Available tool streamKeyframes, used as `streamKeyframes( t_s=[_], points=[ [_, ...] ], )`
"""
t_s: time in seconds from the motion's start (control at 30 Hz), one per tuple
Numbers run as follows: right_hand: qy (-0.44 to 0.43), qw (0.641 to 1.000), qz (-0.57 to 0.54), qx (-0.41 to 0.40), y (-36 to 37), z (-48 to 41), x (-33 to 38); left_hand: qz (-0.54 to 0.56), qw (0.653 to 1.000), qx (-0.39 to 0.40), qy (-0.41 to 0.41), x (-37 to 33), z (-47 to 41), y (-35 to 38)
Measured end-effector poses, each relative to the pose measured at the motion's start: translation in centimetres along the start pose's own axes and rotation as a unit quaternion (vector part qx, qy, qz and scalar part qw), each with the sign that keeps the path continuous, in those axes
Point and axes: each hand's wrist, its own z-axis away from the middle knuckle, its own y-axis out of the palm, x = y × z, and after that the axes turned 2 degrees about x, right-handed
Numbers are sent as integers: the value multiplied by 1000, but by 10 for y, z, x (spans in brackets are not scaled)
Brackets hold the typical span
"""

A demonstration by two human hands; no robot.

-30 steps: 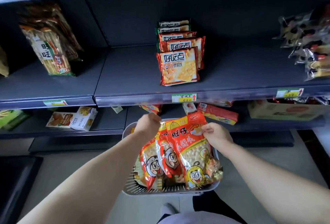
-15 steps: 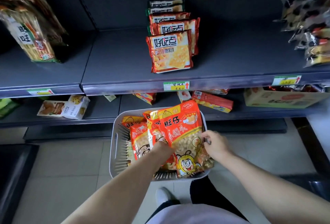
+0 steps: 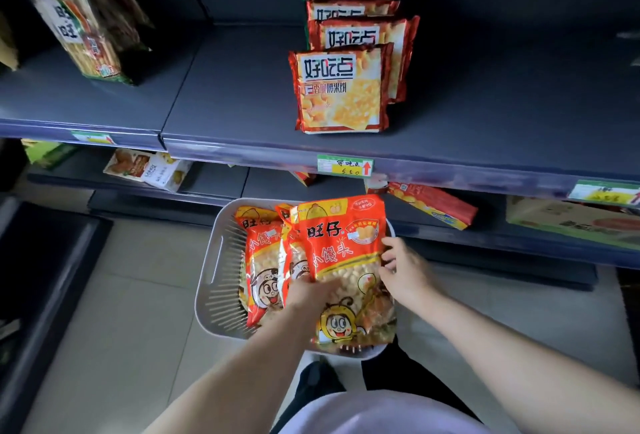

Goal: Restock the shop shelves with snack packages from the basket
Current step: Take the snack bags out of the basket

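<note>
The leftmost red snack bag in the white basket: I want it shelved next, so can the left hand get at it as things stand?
Probably yes. The leftmost red snack bag stands uncovered beside the left hand, which rests on the neighbouring bags; nothing blocks it inside the white slotted plastic basket.

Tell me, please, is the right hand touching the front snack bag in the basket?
Touching. The head view shows the right hand with its fingers laid against the right edge of the front snack bag in the basket; no gap shows.

Three red snack bags (image 3: 341,253) (basket), five cracker packs (image 3: 341,90) shelved.
</note>
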Motion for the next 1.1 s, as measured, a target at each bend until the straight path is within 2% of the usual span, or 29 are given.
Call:
streamKeyframes(
  t_s=[0.07,0.2,0.3,0.4,0.47,0.53,0.6,0.67,0.7,0.77,0.83,0.9,1.0,1.03,1.1],
  points=[
    [-3,1000,17,12,-4,-5,4,-3,1000,-10,8,-2,0,-4],
    [-23,1000,3,0,-8,-12,12,103,993,37,46,-8,7,-6],
    [1,996,-94,-2,-15,-13,20,165,982,63,68,-20,16,-14],
    [74,963,-234,108,-24,-13,36,187,978,64,65,-29,13,-23],
    [96,947,-256,167,-29,-13,39,152,983,70,71,-35,15,-28],
    [107,954,-234,155,-32,-13,33,89,989,59,98,-39,15,-32],
    [121,958,-228,120,-35,-13,22,-31,989,-44,141,-43,7,-39],
    [130,959,-232,94,-42,-9,14,-155,961,-176,146,-44,-3,-47],
    [135,959,-233,87,-44,-8,10,-199,950,-202,133,-43,-9,-51],
    [132,961,-226,87,-46,-7,2,-253,943,-190,102,-38,-14,-51],
    [128,966,-204,92,-44,-5,-5,-268,943,-175,87,-32,-20,-45],
    [132,969,-185,95,-39,-5,-9,-269,940,-193,80,-26,-21,-36],
    [128,975,-166,72,-36,-2,-7,-339,890,-270,141,-24,-14,-22],
    [128,977,-160,63,-34,-1,-7,-348,884,-266,163,-24,-12,-16],
    [132,977,-160,56,-32,2,-11,-346,901,-211,155,-22,-15,-2]
  ],
)
